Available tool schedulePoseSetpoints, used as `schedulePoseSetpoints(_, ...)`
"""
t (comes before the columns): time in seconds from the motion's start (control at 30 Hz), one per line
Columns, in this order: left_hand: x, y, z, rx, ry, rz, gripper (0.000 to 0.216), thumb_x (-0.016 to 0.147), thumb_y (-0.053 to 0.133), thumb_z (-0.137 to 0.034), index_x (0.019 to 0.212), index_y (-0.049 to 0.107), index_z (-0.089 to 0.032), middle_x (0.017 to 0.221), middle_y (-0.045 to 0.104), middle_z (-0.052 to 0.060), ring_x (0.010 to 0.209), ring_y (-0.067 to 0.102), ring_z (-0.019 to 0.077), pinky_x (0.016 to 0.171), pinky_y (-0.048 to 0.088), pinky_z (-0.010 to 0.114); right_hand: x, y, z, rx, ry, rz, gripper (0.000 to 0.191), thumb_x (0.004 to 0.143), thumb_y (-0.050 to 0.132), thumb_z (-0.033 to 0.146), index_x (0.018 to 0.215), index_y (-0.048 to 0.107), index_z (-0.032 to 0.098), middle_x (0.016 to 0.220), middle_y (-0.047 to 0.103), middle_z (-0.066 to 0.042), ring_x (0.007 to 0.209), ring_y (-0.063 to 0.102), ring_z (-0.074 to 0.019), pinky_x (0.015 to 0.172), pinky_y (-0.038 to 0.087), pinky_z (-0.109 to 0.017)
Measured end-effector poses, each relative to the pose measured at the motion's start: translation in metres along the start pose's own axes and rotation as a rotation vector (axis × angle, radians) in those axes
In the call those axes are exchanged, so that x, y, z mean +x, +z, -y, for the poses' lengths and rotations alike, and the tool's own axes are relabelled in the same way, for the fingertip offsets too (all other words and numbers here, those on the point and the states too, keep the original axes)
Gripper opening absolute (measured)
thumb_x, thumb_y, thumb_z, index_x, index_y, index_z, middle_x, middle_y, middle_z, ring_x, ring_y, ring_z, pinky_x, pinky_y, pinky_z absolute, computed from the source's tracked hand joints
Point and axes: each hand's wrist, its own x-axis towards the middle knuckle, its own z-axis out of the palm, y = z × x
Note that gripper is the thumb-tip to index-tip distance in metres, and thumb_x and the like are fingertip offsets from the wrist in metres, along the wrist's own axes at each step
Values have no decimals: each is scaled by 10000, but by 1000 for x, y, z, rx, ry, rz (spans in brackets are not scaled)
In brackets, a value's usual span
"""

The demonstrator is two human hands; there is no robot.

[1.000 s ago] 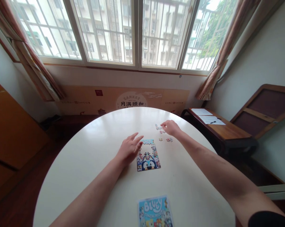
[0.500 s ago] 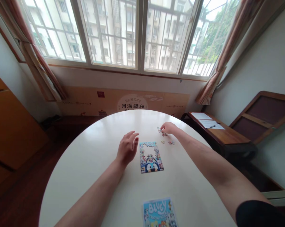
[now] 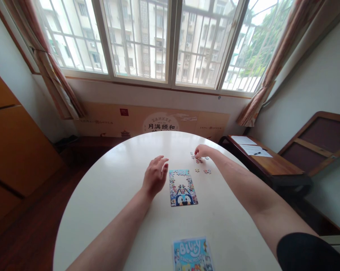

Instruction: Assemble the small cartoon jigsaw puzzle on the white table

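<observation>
A partly filled jigsaw puzzle [image 3: 183, 200] lies flat on the white round table, with a gap in its upper middle and a blue cartoon dog face at the bottom. My left hand [image 3: 156, 175] hovers or rests just left of it, fingers stretched and apart, holding nothing. Beyond the puzzle's upper right corner, my right hand [image 3: 202, 150] has its fingertips pinched together among loose jigsaw pieces [image 3: 199, 160]. Whatever is between those fingertips is too small to make out. More loose pieces [image 3: 207, 171] lie nearer, right of the puzzle.
A blue "Bluey" picture sheet or packet [image 3: 191, 252] lies at the table's [image 3: 107, 210] near side. To the right stands a low wooden bench [image 3: 285, 167] with papers [image 3: 256, 150] and a pen on it. A barred window is ahead, above a printed cardboard panel [image 3: 102, 120].
The view has shifted slightly left. My right fingers have curled in more over the pieces, and a piece beside the wrist now shows. My left hand keeps its pose.
</observation>
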Motion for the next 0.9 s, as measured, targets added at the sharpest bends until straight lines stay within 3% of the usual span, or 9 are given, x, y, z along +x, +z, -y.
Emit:
schedulePoseSetpoints(0.2,0,-1,-1,-9,-2,-10,424,1051,324,-393,1200,658,-178,1304,631,130,1258,560,274,1087,471,482,-7,-16,-8,190,-43,1,128,640,856,233,729,781,180,813,761,-62,820,684,-215,729,508,-285)
schedulePoseSetpoints(0.3,0,-2,-1,-13,8,-22,406,1048,339,-368,1179,668,-168,1277,646,130,1237,572,268,1072,481,468,-20,-22,-11,298,-63,-14,151,649,833,253,768,796,166,763,749,-75,711,651,-188,624,473,-270)
schedulePoseSetpoints(0.37,0,-1,-3,-12,17,-34,371,1039,365,-336,1149,679,-174,1239,666,120,1204,589,262,1050,495,460,-35,-21,-9,376,-91,-51,235,701,795,268,908,803,158,815,758,-84,694,635,-167,590,452,-250)
schedulePoseSetpoints(0.5,0,0,-7,-7,34,-50,233,986,489,-267,1035,706,-198,1128,709,85,1103,625,253,990,525,435,-70,3,13,546,-193,-126,434,839,658,301,1261,707,213,1026,771,-73,743,643,-137,613,467,-232)
schedulePoseSetpoints(0.6,-1,0,-9,-7,78,-31,161,950,557,-234,967,715,-211,1060,726,65,1027,641,242,944,539,419,-89,35,38,832,-285,-186,353,812,670,303,1125,771,174,980,784,-91,815,681,-179,702,514,-283)
schedulePoseSetpoints(0.73,-3,-2,-8,4,99,29,129,916,600,-198,906,726,-223,983,736,51,950,654,236,893,551,409,-99,70,65,992,-343,-232,278,738,740,338,948,798,165,923,793,-91,872,713,-212,819,539,-346)
schedulePoseSetpoints(0.9,-5,-1,-9,-16,106,71,91,897,672,-238,957,741,-231,996,742,50,958,663,238,889,558,408,-106,81,78,1160,-303,-229,272,685,794,378,844,766,160,808,773,-68,657,646,-151,592,487,-268)
